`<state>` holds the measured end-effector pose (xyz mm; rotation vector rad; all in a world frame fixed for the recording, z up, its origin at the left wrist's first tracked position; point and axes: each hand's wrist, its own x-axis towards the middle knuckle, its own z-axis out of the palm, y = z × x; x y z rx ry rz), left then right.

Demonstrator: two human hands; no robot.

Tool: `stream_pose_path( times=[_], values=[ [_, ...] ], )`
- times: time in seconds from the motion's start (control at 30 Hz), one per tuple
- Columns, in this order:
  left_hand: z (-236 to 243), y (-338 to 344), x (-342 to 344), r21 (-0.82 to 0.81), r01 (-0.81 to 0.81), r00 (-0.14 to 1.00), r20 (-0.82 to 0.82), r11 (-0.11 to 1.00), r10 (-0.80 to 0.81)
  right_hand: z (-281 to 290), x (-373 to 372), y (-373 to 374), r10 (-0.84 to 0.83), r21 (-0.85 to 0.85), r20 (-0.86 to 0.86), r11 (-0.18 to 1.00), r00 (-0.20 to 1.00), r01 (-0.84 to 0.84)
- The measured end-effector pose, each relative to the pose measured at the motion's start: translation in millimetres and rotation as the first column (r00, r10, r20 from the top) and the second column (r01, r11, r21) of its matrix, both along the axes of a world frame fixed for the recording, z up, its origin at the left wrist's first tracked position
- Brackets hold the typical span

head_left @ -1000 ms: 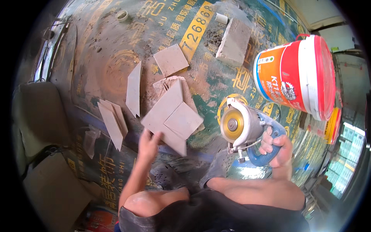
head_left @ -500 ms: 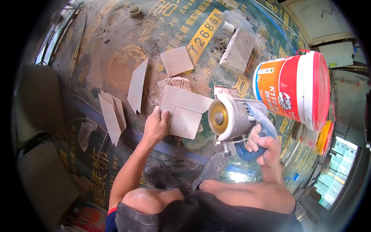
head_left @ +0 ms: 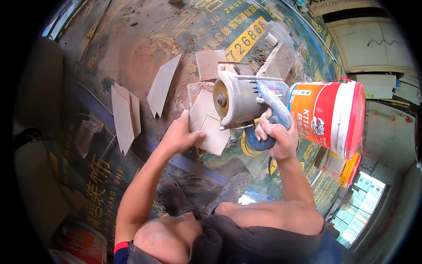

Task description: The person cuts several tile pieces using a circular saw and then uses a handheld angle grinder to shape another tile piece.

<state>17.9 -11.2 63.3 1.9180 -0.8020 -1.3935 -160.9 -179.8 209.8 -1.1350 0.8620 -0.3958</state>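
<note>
My right hand (head_left: 278, 134) is wrapped round the blue handle of a handheld tile saw (head_left: 244, 99), grey-bodied with a round yellowish blade at its left side. The blade is over the upper right part of a pale tile (head_left: 214, 137) marked with dark lines and partly hides it. My left hand (head_left: 182, 134) grips this tile by its left edge, the thumb on top and the fingers hidden underneath. A rough dusty block (head_left: 195, 91) shows at the tile's far side. Just beyond lies a square tile piece (head_left: 210, 65).
Left of my hands are a slanted cut tile (head_left: 163, 86) and several stacked tile pieces (head_left: 124, 116). A red, white and orange bucket (head_left: 325, 114) lies on its side at the right, near a yellow bucket (head_left: 347, 169). Another rough block (head_left: 279, 64) and a short white pipe piece (head_left: 271, 39) lie farther off.
The saw has moved left, from beside the tile to over its right part. The tile has turned and tilted in my left hand. The whole view has shifted a little.
</note>
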Motion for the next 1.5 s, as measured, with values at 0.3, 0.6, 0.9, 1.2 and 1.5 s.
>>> stream_pose_path(
  times=[0.3, 0.6, 0.9, 1.2, 1.5],
  values=[
    [-1, 0, 1, -0.019, -0.029, 0.998, -0.063, 0.999, 0.027, -13, 28, 5, 0.076, -0.121, -0.046, 0.989, 0.996, -0.081],
    [-3, -1, 0, 0.002, -0.025, 0.999, -0.037, 1.0, 0.026, -18, 35, 4, 0.09, -0.158, -0.073, 0.982, 0.993, -0.101],
    [0, -1, 2, 0.034, -0.016, 0.997, -0.075, 0.999, 0.019, -20, 35, 6, 0.053, -0.109, -0.07, 0.992, 0.996, -0.06],
    [6, -1, 2, 0.053, 0.007, 0.999, -0.032, 0.999, -0.005, -21, 34, 5, 0.057, -0.112, -0.072, 0.992, 0.996, -0.065],
    [7, -2, 4, 0.056, 0.008, 0.999, -0.037, 0.998, -0.006, -21, 37, 6, 0.039, -0.135, -0.096, 0.99, 0.995, -0.052]
  ],
)
